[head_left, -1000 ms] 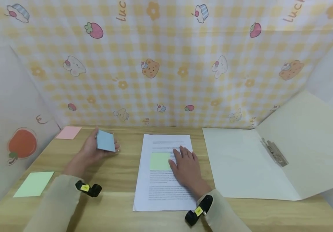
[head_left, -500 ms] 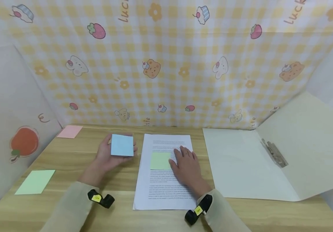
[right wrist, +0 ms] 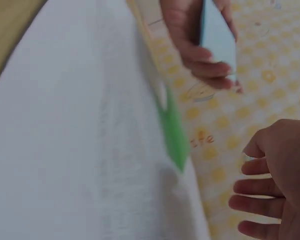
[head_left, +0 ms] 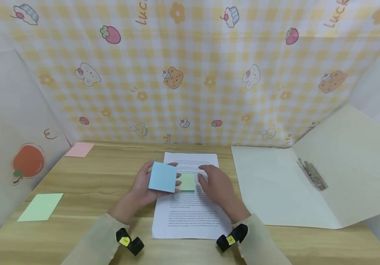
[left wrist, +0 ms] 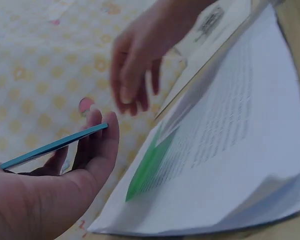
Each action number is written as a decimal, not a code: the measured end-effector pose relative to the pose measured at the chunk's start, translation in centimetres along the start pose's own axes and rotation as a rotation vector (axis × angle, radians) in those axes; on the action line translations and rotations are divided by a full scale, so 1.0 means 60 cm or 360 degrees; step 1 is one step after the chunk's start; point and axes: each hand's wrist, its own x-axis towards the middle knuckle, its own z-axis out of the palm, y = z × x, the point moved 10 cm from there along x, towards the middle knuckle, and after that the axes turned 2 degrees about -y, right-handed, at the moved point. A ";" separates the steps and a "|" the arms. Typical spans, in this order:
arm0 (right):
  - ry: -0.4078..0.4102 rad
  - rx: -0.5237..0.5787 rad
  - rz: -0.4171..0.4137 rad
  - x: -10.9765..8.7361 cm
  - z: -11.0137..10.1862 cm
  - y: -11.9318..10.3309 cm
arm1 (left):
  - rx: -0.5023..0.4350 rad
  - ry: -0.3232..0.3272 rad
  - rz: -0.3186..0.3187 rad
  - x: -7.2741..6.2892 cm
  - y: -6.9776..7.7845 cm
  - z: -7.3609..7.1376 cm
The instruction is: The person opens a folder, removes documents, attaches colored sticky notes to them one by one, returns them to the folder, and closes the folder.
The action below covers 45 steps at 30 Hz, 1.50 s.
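Observation:
My left hand (head_left: 141, 187) holds a blue sticky note pad (head_left: 162, 177) flat over its palm, fingertips curled up at the pad's far edge in the left wrist view. Beneath and to the right of that pad, a pale green sticky note (head_left: 187, 181) lies on a stack of printed paper (head_left: 196, 221). The left hand and blue pad partly cover the green note. Just above the paper, right of the green note, my right hand (head_left: 221, 186) hovers with loosely bent fingers and nothing in them.
An open cream folder (head_left: 276, 184) with a metal clip (head_left: 312, 173) lies to the right, its cover leaning up. On the left of the wooden table are a pink sticky note (head_left: 79, 149) and another green one (head_left: 41, 207). A checked cloth (head_left: 193, 92) hangs behind.
The left hand has carried the blue pad rightward from the table's left side to over the paper. My right hand, which rested on the paper, has lifted off it.

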 end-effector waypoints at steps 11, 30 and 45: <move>-0.0004 0.0047 -0.0567 -0.038 -0.072 -0.129 | 0.0167 0.0101 0.0025 0.013 -0.015 0.047; -0.0082 -0.0048 -0.0695 -0.047 -0.064 -0.150 | 0.0379 0.0179 -0.0035 0.021 -0.033 0.063; 0.0155 0.0111 -0.0888 -0.048 -0.105 -0.155 | 0.0368 0.0148 -0.0031 0.023 -0.029 0.060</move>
